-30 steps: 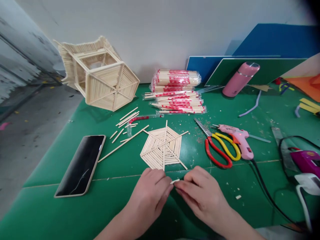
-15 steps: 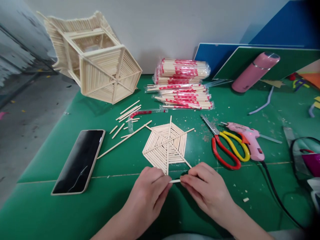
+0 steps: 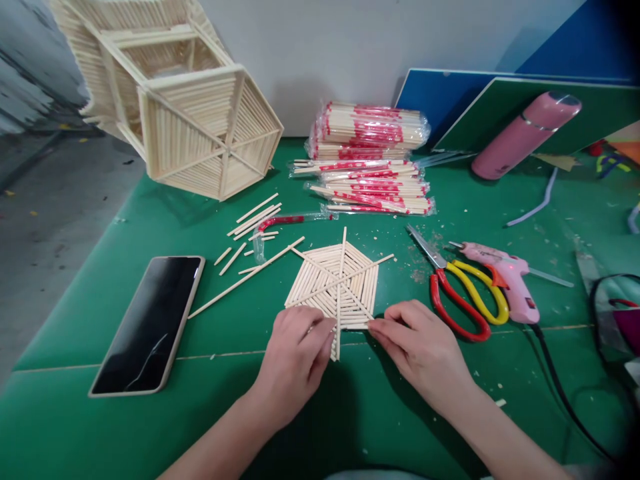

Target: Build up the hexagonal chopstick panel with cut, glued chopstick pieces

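Note:
A flat hexagonal web of wooden chopsticks (image 3: 330, 267) lies on the table, with crossing spokes and rows of sticks between them. At its near edge a short chopstick piece (image 3: 356, 327) spans the gap between my hands. My left hand (image 3: 299, 350) is closed, its fingertips at the piece's left end beside the near spoke and covering the web's lower left corner. My right hand (image 3: 417, 343) pinches the right end by the tip of another spoke. The fingers partly hide both ends of the piece.
Behind stand a chopstick lantern-like frame (image 3: 227, 153), wrapped chopsticks (image 3: 373, 133) and a pink bottle (image 3: 525, 137). Scissors (image 3: 460, 293) and a pink glue gun (image 3: 510, 277) with a cord lie right. A phone (image 3: 147, 327) and cut sticks (image 3: 255, 220) lie left.
Both hands have moved forward from just before the web to its near edge, carrying the short chopstick piece between them. The view has shifted slightly.

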`<move>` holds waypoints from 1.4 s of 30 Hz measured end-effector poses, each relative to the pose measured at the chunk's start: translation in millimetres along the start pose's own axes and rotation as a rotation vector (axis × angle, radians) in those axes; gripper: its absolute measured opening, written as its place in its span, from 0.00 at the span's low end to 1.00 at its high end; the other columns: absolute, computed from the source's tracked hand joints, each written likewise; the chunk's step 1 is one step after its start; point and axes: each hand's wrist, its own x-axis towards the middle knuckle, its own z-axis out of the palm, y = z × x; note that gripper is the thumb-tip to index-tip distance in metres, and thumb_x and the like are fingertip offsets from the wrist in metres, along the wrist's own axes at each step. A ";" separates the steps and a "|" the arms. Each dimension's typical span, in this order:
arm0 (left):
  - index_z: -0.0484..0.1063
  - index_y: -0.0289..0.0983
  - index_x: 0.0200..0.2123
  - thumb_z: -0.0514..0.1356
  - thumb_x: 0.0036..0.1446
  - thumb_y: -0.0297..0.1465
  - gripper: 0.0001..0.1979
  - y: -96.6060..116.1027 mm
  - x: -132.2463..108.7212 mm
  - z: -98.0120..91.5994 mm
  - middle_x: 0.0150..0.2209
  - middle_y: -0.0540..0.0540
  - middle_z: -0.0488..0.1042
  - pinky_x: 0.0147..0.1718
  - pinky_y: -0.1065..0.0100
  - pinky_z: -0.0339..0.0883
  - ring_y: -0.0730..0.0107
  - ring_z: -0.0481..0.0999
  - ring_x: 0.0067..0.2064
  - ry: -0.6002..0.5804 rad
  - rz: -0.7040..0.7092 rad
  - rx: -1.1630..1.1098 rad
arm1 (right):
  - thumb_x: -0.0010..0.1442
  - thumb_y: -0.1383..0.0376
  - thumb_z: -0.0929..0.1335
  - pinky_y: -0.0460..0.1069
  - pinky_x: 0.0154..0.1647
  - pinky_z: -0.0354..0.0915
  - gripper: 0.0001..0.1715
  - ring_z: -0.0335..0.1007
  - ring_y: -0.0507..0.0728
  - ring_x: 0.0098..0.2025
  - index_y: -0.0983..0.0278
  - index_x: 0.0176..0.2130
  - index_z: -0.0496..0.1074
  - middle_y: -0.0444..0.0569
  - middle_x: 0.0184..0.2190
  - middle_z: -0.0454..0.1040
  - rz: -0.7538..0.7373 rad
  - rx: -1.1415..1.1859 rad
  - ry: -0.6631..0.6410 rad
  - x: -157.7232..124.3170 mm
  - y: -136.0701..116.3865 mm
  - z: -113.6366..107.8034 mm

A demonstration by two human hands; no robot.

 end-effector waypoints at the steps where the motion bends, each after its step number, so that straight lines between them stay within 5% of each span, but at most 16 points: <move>1: 0.67 0.36 0.39 0.52 0.55 0.24 0.09 -1.0 -0.2 1.4 0.36 0.44 0.68 0.39 0.61 0.59 0.65 0.65 0.39 -0.006 0.001 0.004 | 0.58 0.68 0.62 0.46 0.29 0.56 0.10 0.59 0.52 0.30 0.62 0.33 0.73 0.47 0.27 0.67 -0.006 -0.008 -0.011 0.8 -0.5 0.5; 23: 0.69 0.38 0.38 0.51 0.54 0.24 0.11 0.5 2.2 0.6 0.35 0.46 0.69 0.39 0.61 0.59 0.65 0.66 0.39 -0.051 0.000 0.002 | 0.59 0.68 0.61 0.47 0.29 0.56 0.12 0.57 0.53 0.30 0.60 0.35 0.74 0.47 0.27 0.68 -0.032 -0.096 -0.081 5.4 -6.7 1.9; 27: 0.69 0.39 0.39 0.51 0.53 0.24 0.12 0.8 0.8 0.0 0.36 0.45 0.68 0.39 0.60 0.58 0.64 0.65 0.39 -0.051 0.039 0.039 | 0.59 0.68 0.62 0.48 0.32 0.60 0.14 0.60 0.54 0.32 0.61 0.44 0.70 0.48 0.30 0.69 -0.040 -0.034 -0.040 0.8 -3.9 2.6; 30: 0.68 0.40 0.42 0.52 0.54 0.26 0.13 2.3 0.0 -1.0 0.37 0.44 0.67 0.40 0.57 0.57 0.62 0.64 0.41 -0.076 0.088 0.094 | 0.57 0.66 0.63 0.49 0.35 0.62 0.17 0.63 0.54 0.35 0.63 0.48 0.65 0.49 0.34 0.69 0.026 0.052 0.017 -4.3 0.2 2.3; 35: 0.67 0.43 0.45 0.52 0.55 0.29 0.14 7.1 0.4 -1.1 0.38 0.44 0.67 0.43 0.54 0.55 0.60 0.63 0.42 -0.115 0.107 0.197 | 0.53 0.65 0.66 0.49 0.33 0.64 0.12 0.64 0.54 0.33 0.64 0.40 0.65 0.47 0.32 0.69 0.218 0.137 0.071 -11.4 5.0 3.6; 42: 0.67 0.43 0.46 0.52 0.55 0.32 0.14 10.4 1.4 -0.3 0.39 0.43 0.67 0.43 0.53 0.55 0.58 0.63 0.43 -0.157 0.100 0.265 | 0.54 0.64 0.65 0.50 0.33 0.62 0.10 0.64 0.55 0.33 0.64 0.38 0.66 0.48 0.32 0.69 0.235 0.098 0.005 -8.1 1.4 3.7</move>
